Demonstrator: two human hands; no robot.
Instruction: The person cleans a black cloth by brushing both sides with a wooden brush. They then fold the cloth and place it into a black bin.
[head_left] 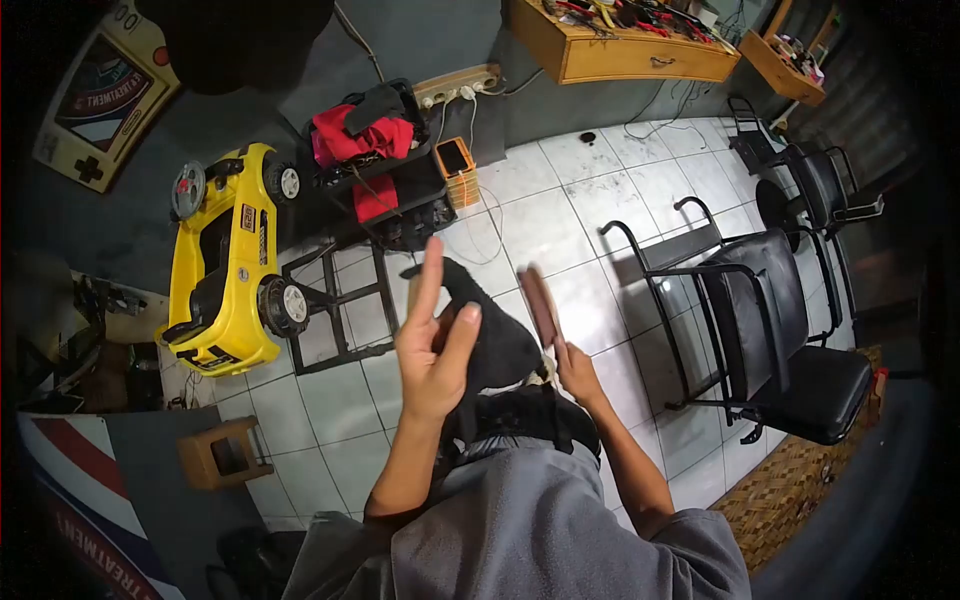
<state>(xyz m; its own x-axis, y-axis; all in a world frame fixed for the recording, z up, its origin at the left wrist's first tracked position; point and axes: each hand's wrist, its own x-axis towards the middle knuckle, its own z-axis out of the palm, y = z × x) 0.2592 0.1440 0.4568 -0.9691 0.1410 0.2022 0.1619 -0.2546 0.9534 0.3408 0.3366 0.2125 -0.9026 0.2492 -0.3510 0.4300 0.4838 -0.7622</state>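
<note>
My left hand [432, 355] is raised in front of me, its index finger stretched up and its thumb apart. Behind that hand, and partly covered by it, is a black fabric shape [497, 340]. To the right, my right hand [578, 374] is closed around the lower end of a long, flat, brown paddle-like thing [540, 305], which tilts up and to the left. Motion blurs it, so I cannot tell its exact kind. A dark strap hangs below the right hand against my grey shirt [530, 510].
A yellow toy car [230, 260] rests on a black frame [345, 310] at left. Nearby stand a black trolley [400, 190] with red cloth [365, 135] and a brown stool [222, 453]. Black chairs [770, 300] stand right; a wooden drawer shelf [640, 55] holds tools.
</note>
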